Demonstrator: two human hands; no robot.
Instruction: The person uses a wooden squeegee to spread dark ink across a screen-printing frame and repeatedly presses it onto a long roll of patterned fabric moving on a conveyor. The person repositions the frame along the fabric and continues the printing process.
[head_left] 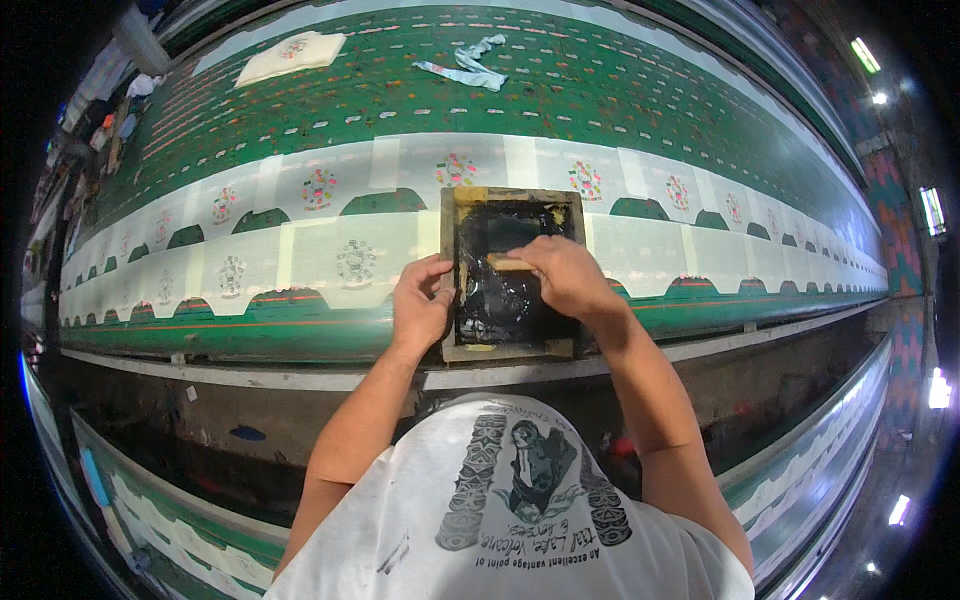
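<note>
A wooden screen-printing frame (pixel 512 196) lies on the near row of pale fabric pieces (pixel 300 255), right in front of me. Dark, glossy ink smears its mesh. My left hand (pixel 423 308) grips the frame's left side, fingers at its outer edge. Inside the frame, my right hand (pixel 566 280) is closed on a squeegee (pixel 508 263) with a light wooden edge; its blade is partly hidden against the dark ink. Left of the frame, a fabric piece bears a dark outline print (pixel 355 262). Beyond the frame, coloured prints (pixel 455 170) mark the far row.
The long green printing table (pixel 370 110) carries both fabric rows. A folded cream cloth (pixel 292 58) and a crumpled light-blue rag (pixel 470 64) lie on its far part. A pale rail (pixel 250 378) runs along the near edge. More tables with fabric (pixel 175 530) stand behind me.
</note>
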